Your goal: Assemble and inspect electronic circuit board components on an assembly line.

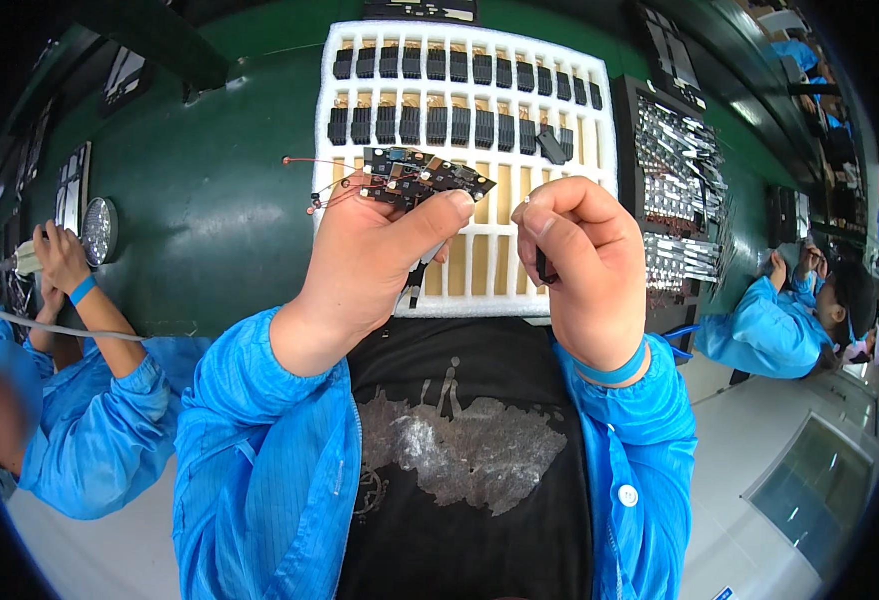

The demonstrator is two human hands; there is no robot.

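Note:
My left hand (375, 245) grips a black circuit board (425, 178), its thumb pressed on the board's right end. Thin red wires trail off the board's left side. Close by on the right, my right hand (585, 255) is closed in a pinch, with a small black part (544, 266) showing below its fingertips; its exact kind is hidden. Both hands are over the near part of a white foam tray (607, 190), whose two far rows of slots hold stacked black pieces (436, 64). One black piece (553, 146) lies tilted across the second row.
Right of the tray stands a dark rack (632, 180) packed with silvery strips. The green table (230, 200) stretches to both sides. At left a co-worker's hand (63, 262) is near a round lamp-like thing (99, 231). Another person in blue (772, 325) works at right.

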